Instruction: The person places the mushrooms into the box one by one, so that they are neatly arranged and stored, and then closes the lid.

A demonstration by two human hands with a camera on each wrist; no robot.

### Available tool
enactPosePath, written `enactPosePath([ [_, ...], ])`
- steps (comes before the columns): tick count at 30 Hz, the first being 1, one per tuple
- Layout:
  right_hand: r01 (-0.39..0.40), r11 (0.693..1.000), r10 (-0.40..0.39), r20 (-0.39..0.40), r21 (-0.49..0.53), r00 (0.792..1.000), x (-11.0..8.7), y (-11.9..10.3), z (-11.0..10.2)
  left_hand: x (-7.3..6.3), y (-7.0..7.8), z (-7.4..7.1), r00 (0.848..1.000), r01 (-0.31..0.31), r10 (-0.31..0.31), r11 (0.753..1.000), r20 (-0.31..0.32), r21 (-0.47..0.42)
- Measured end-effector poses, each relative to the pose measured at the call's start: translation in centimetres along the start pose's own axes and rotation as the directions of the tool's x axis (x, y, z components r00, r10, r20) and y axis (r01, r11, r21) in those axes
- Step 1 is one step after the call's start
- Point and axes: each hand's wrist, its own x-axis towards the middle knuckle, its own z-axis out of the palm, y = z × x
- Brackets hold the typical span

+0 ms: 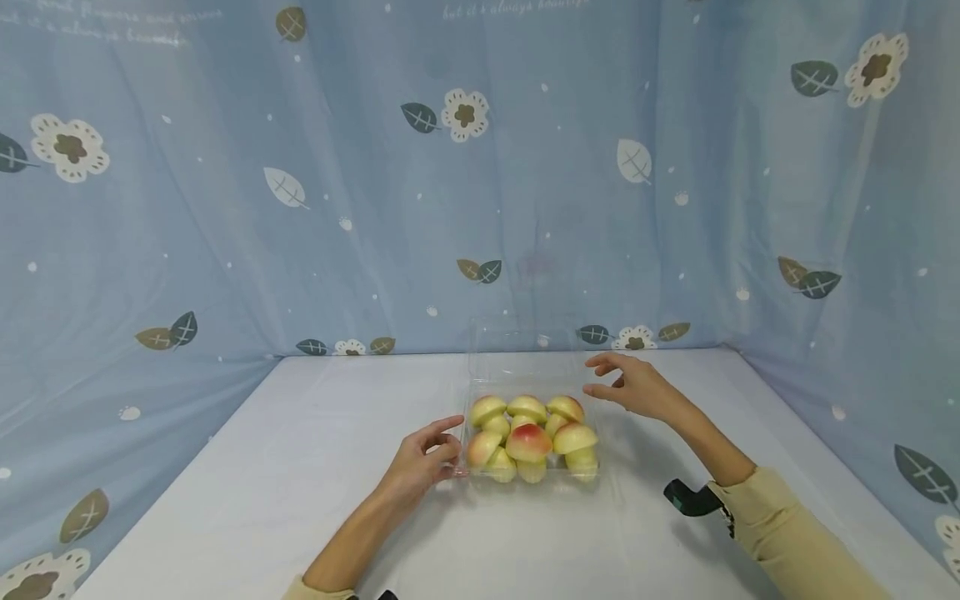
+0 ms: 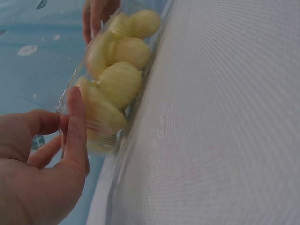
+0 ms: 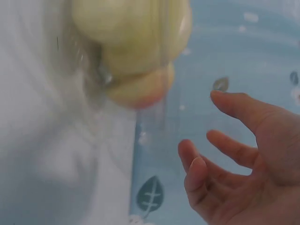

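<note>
A clear plastic clamshell box stands on the white table, its see-through lid raised at the back. Inside, two rows of mushroom-shaped pieces show yellow-green stems and caps, some blushed red. My left hand is at the box's left side and pinches its rim between thumb and fingers, which shows closer in the left wrist view. My right hand hovers by the box's back right, near the lid's lower edge. Its fingers are loosely bent and apart, with nothing between them, as the right wrist view also shows.
A white cloth covers the table. Behind it and along both sides hangs a blue curtain with leaf and flower prints. A black wrist-camera mount sticks out from the right sleeve, above the table.
</note>
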Motion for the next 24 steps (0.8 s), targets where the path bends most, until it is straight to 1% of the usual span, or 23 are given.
enactPosePath([
  [3, -0.052, 0.998, 0.052, 0.002, 0.026, 0.999, 1.0, 1.0, 0.1, -0.1, 0.0, 0.0, 1.0, 0.005, -0.005, 1.0, -0.002, 0.002],
  [6, -0.102, 0.992, 0.1, 0.025, 0.076, 0.995, 1.9, 1.7, 0.4, -0.1, 0.0, 0.0, 1.0, 0.009, -0.009, 1.0, -0.001, -0.002],
  [8, -0.13, 0.984, 0.125, 0.046, 0.118, 0.991, 2.4, 2.1, 0.7, -0.1, 0.0, 0.0, 1.0, 0.005, -0.005, 1.0, 0.002, -0.001],
  [11, -0.152, 0.974, 0.143, 0.067, 0.167, 0.987, 2.9, 2.6, 1.1, 0.0, 0.1, -0.1, 1.0, 0.004, -0.004, 1.0, 0.007, 0.006],
  [18, -0.138, 0.971, 0.132, 0.046, 0.194, 0.99, 3.9, 3.4, 1.7, 0.3, 0.3, 0.1, 1.0, 0.009, -0.009, 1.0, 0.006, -0.013],
  [24, -0.119, 0.96, 0.11, 0.051, 0.253, 0.993, 4.2, 3.6, 2.2, 0.2, 0.3, 0.1, 1.0, -0.006, 0.006, 1.0, -0.001, -0.021],
])
